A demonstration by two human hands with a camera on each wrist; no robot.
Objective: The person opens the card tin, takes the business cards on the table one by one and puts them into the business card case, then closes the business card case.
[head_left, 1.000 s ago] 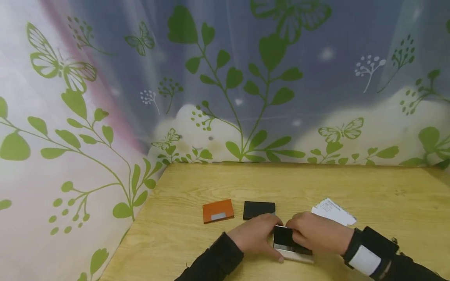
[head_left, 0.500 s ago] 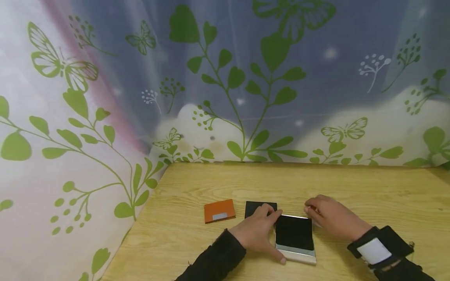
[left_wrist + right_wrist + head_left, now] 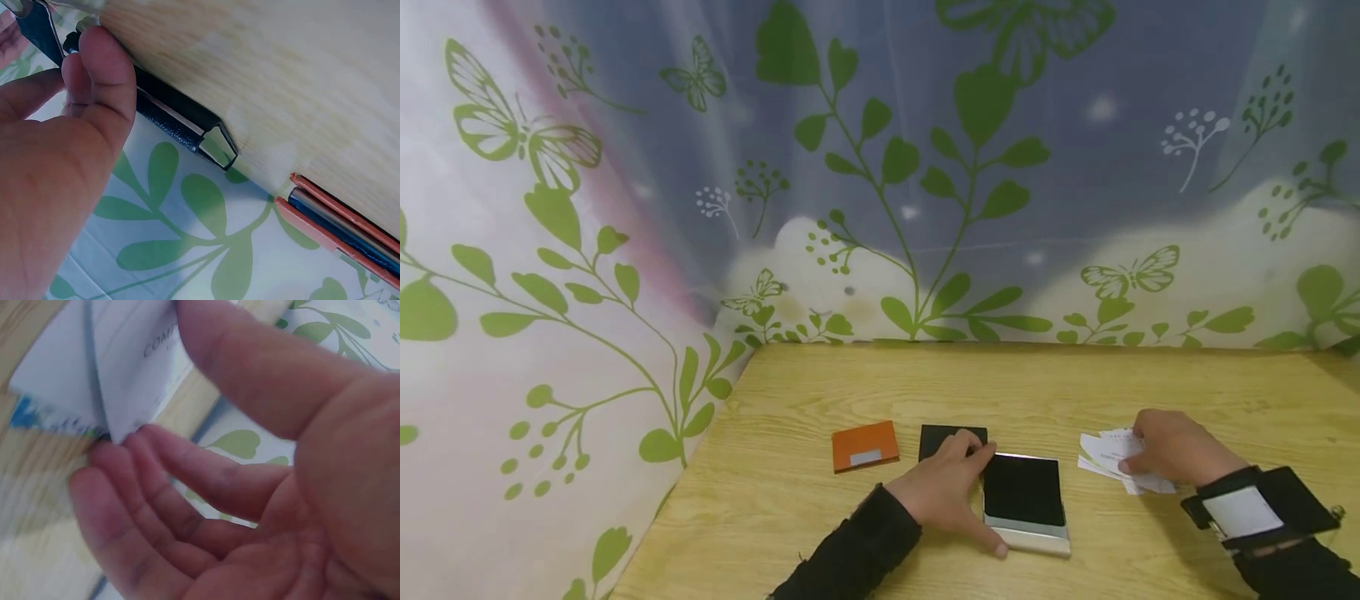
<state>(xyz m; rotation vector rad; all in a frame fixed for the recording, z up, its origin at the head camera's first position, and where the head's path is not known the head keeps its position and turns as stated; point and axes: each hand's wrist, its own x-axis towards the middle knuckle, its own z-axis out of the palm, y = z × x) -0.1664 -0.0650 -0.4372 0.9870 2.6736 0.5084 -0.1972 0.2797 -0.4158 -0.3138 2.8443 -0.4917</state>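
An open silver card case [image 3: 1026,492] with a black inside lies on the table. My left hand [image 3: 947,492] holds it along its left side, thumb at the near corner and fingers at the far corner. Farther right, my right hand [image 3: 1183,448] has its thumb over a loose fan of white business cards [image 3: 1103,454]. In the right wrist view the cards [image 3: 134,359] show printed text on one face and a blue pattern on another; my fingertips [image 3: 103,453] meet their lower edge. The left wrist view shows my left hand [image 3: 69,156] close to a dark case [image 3: 181,112].
Behind my left hand lies a black card case [image 3: 936,439], partly covered by the fingers. An orange card case [image 3: 865,447] with a silver label sits to its left. A patterned curtain [image 3: 880,167] hangs at the wooden table's [image 3: 775,517] back and left edges.
My right hand has left the silver case and moved right to the business cards, which are now spread under its thumb. My left hand stays on the case.
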